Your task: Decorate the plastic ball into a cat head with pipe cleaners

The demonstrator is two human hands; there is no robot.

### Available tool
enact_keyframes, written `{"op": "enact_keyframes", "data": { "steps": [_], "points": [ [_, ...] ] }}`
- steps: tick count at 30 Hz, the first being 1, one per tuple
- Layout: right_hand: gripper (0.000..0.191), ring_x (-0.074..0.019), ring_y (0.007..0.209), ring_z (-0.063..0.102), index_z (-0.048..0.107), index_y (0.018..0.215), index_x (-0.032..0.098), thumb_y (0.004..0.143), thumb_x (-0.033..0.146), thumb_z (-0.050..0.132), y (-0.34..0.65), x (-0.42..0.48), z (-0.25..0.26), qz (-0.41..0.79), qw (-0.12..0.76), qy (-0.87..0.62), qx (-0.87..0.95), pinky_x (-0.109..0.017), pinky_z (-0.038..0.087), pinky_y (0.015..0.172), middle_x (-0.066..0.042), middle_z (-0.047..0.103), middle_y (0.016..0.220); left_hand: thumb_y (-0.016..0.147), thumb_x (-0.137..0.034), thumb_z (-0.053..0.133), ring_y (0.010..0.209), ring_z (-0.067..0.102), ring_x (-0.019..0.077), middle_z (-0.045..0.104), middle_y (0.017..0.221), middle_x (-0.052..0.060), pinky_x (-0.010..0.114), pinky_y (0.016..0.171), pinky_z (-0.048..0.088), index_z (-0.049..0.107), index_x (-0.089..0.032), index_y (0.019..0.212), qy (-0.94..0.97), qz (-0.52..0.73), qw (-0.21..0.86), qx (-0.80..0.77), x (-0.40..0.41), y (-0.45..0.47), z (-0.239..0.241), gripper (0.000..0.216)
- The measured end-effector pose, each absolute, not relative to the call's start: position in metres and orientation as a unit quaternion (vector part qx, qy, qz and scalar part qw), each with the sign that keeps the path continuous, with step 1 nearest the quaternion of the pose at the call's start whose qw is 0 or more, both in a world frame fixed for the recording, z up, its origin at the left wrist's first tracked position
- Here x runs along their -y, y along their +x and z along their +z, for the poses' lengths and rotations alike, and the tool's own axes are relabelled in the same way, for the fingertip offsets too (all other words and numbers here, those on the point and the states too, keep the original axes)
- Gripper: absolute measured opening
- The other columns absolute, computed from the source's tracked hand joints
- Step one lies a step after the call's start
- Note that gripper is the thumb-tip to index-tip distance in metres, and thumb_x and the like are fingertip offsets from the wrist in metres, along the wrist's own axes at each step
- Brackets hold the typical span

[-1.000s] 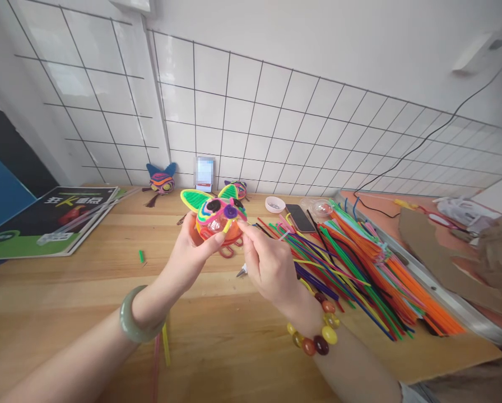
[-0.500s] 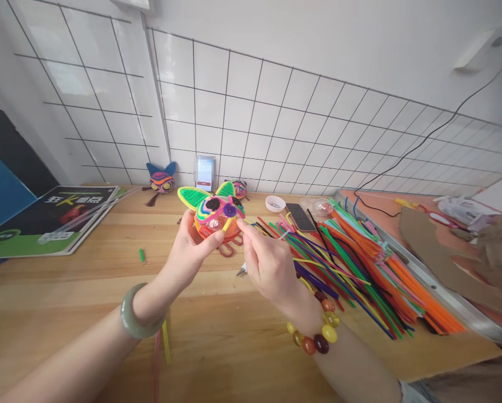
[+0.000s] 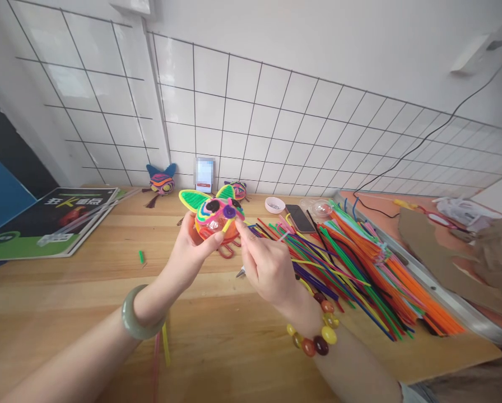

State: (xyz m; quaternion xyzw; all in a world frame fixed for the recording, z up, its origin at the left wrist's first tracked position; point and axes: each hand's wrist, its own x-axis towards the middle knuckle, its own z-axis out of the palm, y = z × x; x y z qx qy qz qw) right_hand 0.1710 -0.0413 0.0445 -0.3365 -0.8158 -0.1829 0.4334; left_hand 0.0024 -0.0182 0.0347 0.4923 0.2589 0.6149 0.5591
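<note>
My left hand (image 3: 195,239) grips a pipe-cleaner animal face (image 3: 217,215) built on a clear plastic ball. It has green ears edged in yellow, dark eyes, a purple round nose and red loops below. The left thumb lies by a short yellow pipe-cleaner piece (image 3: 226,225) on its front. My right hand (image 3: 270,268) has its index fingertip against the right side of the face, with the other fingers curled in. Whether those curled fingers hold anything is hidden. Under the right hand pokes out a pointed tool tip (image 3: 241,272), mostly covered.
Many loose pipe cleaners (image 3: 352,263) spread over the right side. Behind them are a dark phone (image 3: 299,218), a pink bowl (image 3: 275,205) and clear plastic domes (image 3: 321,207). Two finished faces, one blue-eared (image 3: 161,180), stand by the wall near an upright phone (image 3: 204,174). A book (image 3: 53,221) lies left.
The animal face has tipped slightly in my left hand, its ears a little lower. My right index finger stays against its side; the view has shifted slightly.
</note>
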Motion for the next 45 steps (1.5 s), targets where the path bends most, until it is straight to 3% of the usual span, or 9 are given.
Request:
{"op": "enact_keyframes", "data": {
  "steps": [12,27,45],
  "points": [
    [0.041,-0.0134,0.053,0.055,0.058,0.135,0.004,0.1,0.011,0.038,0.1725,0.0406,0.0451,-0.205,0.416,-0.343,0.817,-0.029,0.042,0.053,-0.001,0.067,0.063,0.078,-0.032,0.081,0.091,0.075,0.0234,0.071,0.113,0.007,0.037,0.082,0.062,0.053,-0.022,0.11,0.494,0.608,0.566,-0.256,0.0178,0.0028,0.0312,0.044],
    [0.038,-0.0125,0.053,0.055,0.06,0.131,0.004,0.1,0.011,0.038,0.1714,0.0419,0.0467,-0.229,0.414,-0.346,0.81,-0.029,0.041,0.053,-0.001,0.066,0.063,0.077,-0.038,0.081,0.078,0.074,0.0197,0.069,0.113,0.009,0.033,0.068,0.064,0.051,-0.02,0.116,0.504,0.604,0.558,-0.263,0.0162,0.003,0.0286,0.052],
    [0.037,-0.0124,0.051,0.051,0.061,0.129,0.001,0.1,0.009,0.039,0.1705,0.0433,0.0479,-0.221,0.425,-0.334,0.812,-0.029,0.04,0.052,0.0,0.063,0.06,0.077,-0.036,0.082,0.075,0.073,0.0176,0.071,0.102,0.004,0.03,0.066,0.063,0.051,-0.021,0.112,0.519,0.621,0.535,-0.241,0.0138,0.0022,0.026,0.049]
  ]
}}
